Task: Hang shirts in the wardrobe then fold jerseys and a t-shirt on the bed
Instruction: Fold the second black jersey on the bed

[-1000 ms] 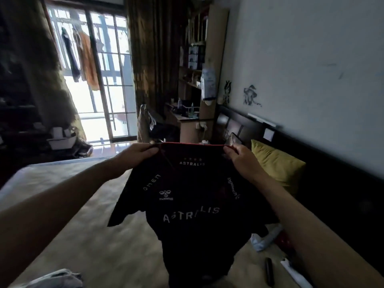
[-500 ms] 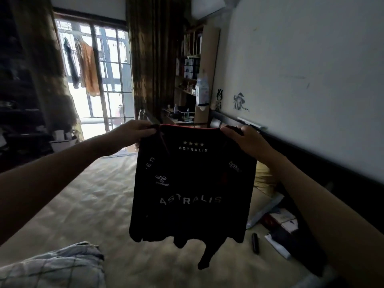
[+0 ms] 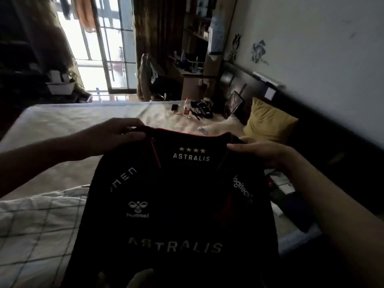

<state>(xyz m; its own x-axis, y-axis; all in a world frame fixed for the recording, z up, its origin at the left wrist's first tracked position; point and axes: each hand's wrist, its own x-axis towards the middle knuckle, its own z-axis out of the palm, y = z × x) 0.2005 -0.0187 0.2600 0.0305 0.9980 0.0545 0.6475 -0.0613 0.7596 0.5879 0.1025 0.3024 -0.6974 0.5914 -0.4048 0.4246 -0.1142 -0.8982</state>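
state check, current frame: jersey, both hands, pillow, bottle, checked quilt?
black jersey: held up by its shoulders, spread open, print facing the camera
left hand: grips the jersey's left shoulder
right hand: grips the right shoulder
yellow pillow: leaning at the headboard
bottle: upright on the bed
checked quilt: bunched on the bed

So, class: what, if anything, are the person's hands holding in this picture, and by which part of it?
Both hands hold the black jersey: the left hand and the right hand each grip a top corner, at the shoulders beside the collar.
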